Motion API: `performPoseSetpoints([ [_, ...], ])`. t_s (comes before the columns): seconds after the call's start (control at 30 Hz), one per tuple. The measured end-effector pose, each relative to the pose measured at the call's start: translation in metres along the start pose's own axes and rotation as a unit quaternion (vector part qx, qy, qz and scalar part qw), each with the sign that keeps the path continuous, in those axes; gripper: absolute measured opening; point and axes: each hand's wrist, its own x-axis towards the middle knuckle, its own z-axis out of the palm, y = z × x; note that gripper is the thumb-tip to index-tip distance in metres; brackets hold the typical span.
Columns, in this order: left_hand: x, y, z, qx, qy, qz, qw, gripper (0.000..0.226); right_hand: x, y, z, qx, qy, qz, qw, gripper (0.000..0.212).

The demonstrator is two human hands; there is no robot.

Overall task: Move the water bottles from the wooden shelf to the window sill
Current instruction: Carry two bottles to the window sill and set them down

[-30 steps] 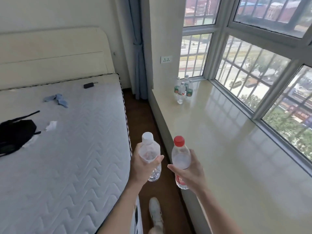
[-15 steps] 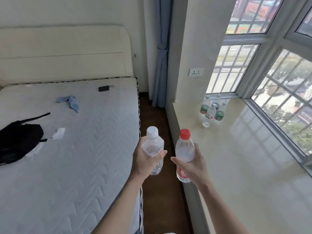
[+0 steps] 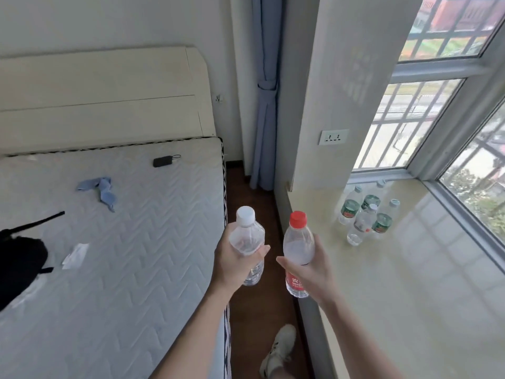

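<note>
My left hand [image 3: 236, 262] grips a clear water bottle with a white cap [image 3: 246, 236], held upright over the gap between bed and sill. My right hand [image 3: 314, 272] grips a clear bottle with a red cap and red label [image 3: 297, 242], upright beside the sill's front edge. The glossy beige window sill [image 3: 410, 296] runs along the right. Several water bottles [image 3: 366, 214], some with green labels, stand clustered at its far end by the window corner. The wooden shelf is out of view.
A bare white mattress [image 3: 109, 255] with a cream headboard fills the left, carrying a black bag [image 3: 19, 263], blue cloth [image 3: 101, 190] and a small black device [image 3: 162, 161]. A narrow brown floor strip [image 3: 267, 310] separates bed and sill; my shoe [image 3: 278, 348] is on it. A grey curtain [image 3: 266, 105] hangs ahead.
The view has advanced along the aisle towards the sill's far end; the bottle cluster is nearer. Both hands keep their bottles upright in front of me.
</note>
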Motion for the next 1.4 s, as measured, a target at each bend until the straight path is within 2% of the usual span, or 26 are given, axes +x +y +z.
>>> performPoseSetpoints([
  [0.2,0.120,0.011,0.062,0.025,-0.045,0.002,0.999,0.057,0.125,0.010,-0.023,0.003,0.029,0.014,0.999,0.061],
  [0.33,0.183,0.028,0.111,0.027,-0.086,0.006,0.996,0.057,0.188,0.012,-0.052,-0.017,0.057,0.020,0.998,0.052],
  [0.5,0.229,0.050,0.174,0.012,-0.172,0.020,0.985,0.051,0.226,0.020,-0.094,-0.031,0.120,0.048,0.991,0.051],
  [0.6,0.245,0.059,0.219,0.007,-0.247,0.029,0.969,0.048,0.234,0.030,-0.126,-0.020,0.177,0.094,0.980,0.054],
  [0.77,0.252,0.063,0.299,0.010,-0.374,0.030,0.927,0.049,0.218,0.052,-0.179,-0.001,0.300,0.165,0.940,0.056],
  [1.0,0.216,0.070,0.381,0.002,-0.571,0.038,0.820,0.057,0.161,0.069,-0.214,0.021,0.477,0.243,0.844,0.050],
  [1.13,0.196,0.060,0.412,0.026,-0.633,0.027,0.773,0.055,0.136,0.085,-0.220,0.040,0.543,0.261,0.797,0.056],
  [1.23,0.185,0.046,0.432,0.049,-0.654,0.026,0.755,0.057,0.123,0.104,-0.223,0.047,0.570,0.269,0.775,0.061],
  [1.4,0.173,0.011,0.470,0.072,-0.641,0.014,0.764,0.058,0.116,0.158,-0.228,0.087,0.574,0.281,0.764,0.055],
])
